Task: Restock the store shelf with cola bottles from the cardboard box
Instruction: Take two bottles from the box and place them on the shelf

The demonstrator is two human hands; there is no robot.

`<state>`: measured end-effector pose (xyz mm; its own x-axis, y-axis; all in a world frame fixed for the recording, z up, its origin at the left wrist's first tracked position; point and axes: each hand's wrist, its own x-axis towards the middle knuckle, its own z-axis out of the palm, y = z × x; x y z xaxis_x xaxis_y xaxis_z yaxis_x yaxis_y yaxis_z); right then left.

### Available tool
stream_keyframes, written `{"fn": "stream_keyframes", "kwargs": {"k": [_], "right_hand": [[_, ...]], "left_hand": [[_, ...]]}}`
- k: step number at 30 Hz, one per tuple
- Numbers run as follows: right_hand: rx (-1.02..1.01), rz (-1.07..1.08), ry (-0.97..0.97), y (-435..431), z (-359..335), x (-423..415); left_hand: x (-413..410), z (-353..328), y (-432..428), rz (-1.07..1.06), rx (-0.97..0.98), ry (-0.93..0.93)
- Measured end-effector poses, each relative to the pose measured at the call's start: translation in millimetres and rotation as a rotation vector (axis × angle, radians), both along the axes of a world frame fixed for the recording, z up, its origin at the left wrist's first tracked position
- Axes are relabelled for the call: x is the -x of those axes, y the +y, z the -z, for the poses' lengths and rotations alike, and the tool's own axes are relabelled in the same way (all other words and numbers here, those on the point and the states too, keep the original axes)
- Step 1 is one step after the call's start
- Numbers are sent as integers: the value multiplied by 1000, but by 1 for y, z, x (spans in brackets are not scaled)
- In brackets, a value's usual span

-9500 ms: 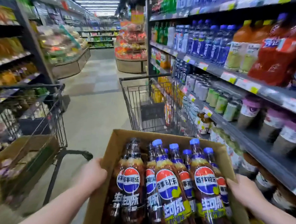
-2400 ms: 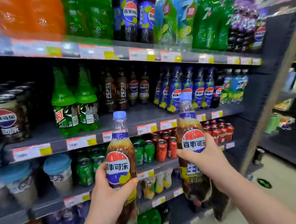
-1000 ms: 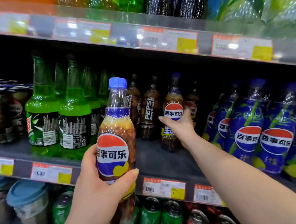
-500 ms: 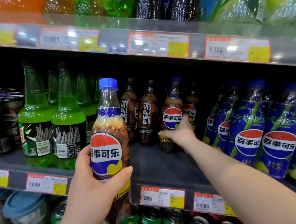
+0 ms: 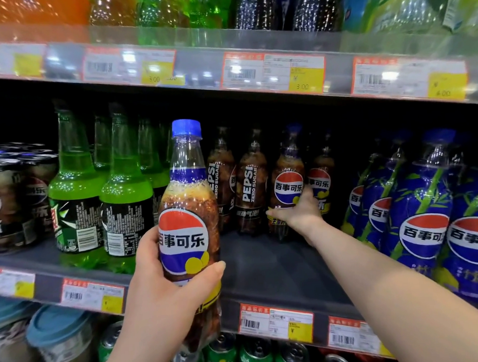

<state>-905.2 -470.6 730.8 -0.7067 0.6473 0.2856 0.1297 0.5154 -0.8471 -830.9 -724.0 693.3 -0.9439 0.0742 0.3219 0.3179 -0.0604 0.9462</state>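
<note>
My left hand (image 5: 166,292) grips a blue-capped cola bottle (image 5: 188,211) upright in front of the middle shelf (image 5: 278,270). My right hand (image 5: 300,210) reaches deep into that shelf and wraps the lower half of a second cola bottle (image 5: 288,183), which stands on the shelf board beside another like it (image 5: 319,185). Two black-label zero sugar cola bottles (image 5: 249,185) stand just left of it. The cardboard box is out of view.
Green soda bottles (image 5: 122,203) stand left of the held bottle and wrapped cola packs (image 5: 6,204) at the far left. Blue-wrapped cola bottles (image 5: 422,221) fill the right side. Price tags (image 5: 275,321) line the shelf edges. Cans (image 5: 252,357) sit on the shelf below.
My right hand has pushed its bottle further back on the shelf and slid lower on it. My left hand keeps its bottle held up in about the same place.
</note>
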Motion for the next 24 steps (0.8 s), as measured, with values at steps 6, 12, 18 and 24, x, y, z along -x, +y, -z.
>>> {"fn": "stream_keyframes", "kwargs": {"k": [6,12,18,24], "right_hand": [[-33,25,-36,-3,-14,-27],[-166,-57,-84,-12,-12,-63],[-156,-90,-120,-19,1,-75],[-118,-99,-128,-24,11,-72]], "left_hand": [[18,-24,15,15,9,61],[60,-49,40,64,6,118],[103,-43,61,13,72,97],[124,-24,65,7,105,80]]}}
